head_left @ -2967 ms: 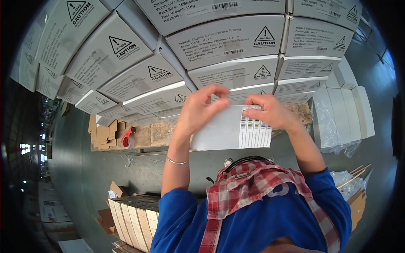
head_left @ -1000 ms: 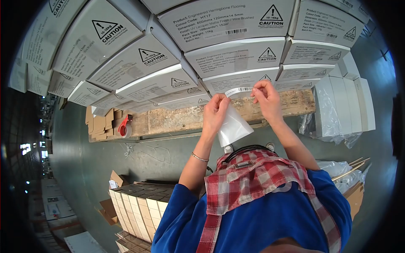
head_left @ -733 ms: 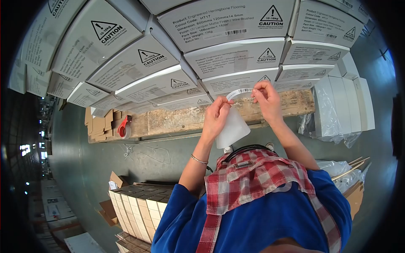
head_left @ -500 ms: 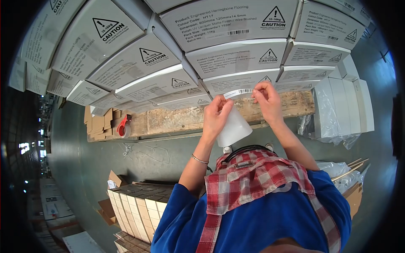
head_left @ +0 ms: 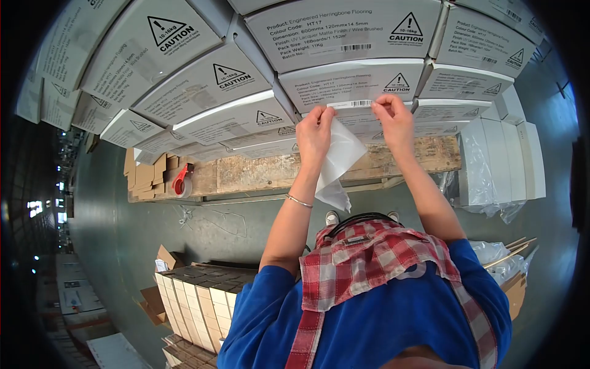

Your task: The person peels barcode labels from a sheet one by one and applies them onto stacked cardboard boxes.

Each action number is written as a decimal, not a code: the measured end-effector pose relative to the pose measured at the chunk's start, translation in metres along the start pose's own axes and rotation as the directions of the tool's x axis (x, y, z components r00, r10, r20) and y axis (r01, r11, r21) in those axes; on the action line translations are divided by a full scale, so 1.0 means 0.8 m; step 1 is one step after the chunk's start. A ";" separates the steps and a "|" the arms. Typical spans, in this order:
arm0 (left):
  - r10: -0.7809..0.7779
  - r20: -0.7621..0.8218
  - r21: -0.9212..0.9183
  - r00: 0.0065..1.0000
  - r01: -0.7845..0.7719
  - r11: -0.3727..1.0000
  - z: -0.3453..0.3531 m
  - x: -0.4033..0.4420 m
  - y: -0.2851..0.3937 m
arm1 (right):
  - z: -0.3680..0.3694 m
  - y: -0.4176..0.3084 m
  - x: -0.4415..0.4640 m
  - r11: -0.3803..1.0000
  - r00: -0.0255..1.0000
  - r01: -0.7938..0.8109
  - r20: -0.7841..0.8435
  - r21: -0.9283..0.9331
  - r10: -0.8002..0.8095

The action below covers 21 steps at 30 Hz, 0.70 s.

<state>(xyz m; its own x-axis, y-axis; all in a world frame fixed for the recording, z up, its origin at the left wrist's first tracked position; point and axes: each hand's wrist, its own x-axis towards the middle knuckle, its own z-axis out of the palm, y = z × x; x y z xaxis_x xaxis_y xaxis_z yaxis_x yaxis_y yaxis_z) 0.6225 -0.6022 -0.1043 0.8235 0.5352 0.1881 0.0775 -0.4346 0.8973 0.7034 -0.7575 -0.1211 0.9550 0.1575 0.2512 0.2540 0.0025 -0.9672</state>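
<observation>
Between two hands (head_left: pixel 313 140) (head_left: pixel 398 128), one barcoded strip (head_left: pixel 354 104); just below, one white sheet (head_left: pixel 340 151).

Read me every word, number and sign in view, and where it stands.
Upper middle box:
"Product: Engineered Herringbone Flooring"
"Colour Code: HT17"
"Dimension: 600mmx 120mmx14.5mm"
"Finish: UV Lacquer Matte Finish / Wire Brushed"
"Pack Size: 16Boards/1 152m²"
"Pack Weight: 11Kg"
"Batch No.:"
"10-16kg", in a warning triangle
"CAUTION", below it
Other boxes: "CAUTION" repeats; much else is small or blurred.
Held barcode strip: print too small to read.
</observation>
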 end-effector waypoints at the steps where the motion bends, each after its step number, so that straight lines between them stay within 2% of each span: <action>1: 0.002 -0.032 0.013 0.999 -0.002 1.000 0.002 0.002 0.002 | 0.000 -0.001 0.002 0.996 1.000 0.011 -0.025 -0.084 -0.013; 2: 0.005 -0.064 0.027 0.998 -0.004 1.000 0.004 0.004 0.004 | 0.002 -0.001 0.002 0.996 1.000 0.013 -0.027 -0.083 -0.016; 5: 0.023 -0.118 0.038 0.993 -0.018 0.999 0.008 0.007 0.000 | 0.011 -0.001 -0.006 0.929 0.943 0.259 -0.139 -0.264 -0.302; 7: 0.049 -0.164 0.040 0.985 -0.043 0.998 0.008 0.009 -0.003 | 0.012 -0.003 -0.003 0.925 0.940 0.257 -0.148 -0.278 -0.306; 14: 0.016 -0.156 0.039 0.988 -0.010 0.999 0.014 0.007 -0.004 | 0.014 0.003 0.007 0.889 0.913 0.282 -0.184 -0.361 -0.364; 17: 0.010 -0.159 0.045 0.987 -0.003 0.999 0.016 0.007 -0.005 | 0.015 0.001 0.006 0.822 0.870 0.342 -0.179 -0.455 -0.460; 21: 0.010 -0.174 0.029 0.985 -0.005 1.000 0.018 0.008 -0.005 | 0.017 0.000 0.006 0.823 0.864 0.360 -0.174 -0.440 -0.472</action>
<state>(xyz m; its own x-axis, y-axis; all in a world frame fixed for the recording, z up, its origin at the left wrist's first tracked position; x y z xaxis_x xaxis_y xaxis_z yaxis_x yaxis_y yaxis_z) 0.6357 -0.6076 -0.1126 0.7139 0.6486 0.2641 0.0894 -0.4584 0.8842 0.7061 -0.7437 -0.1203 0.7323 -0.0373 0.6799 0.6201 -0.3761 -0.6885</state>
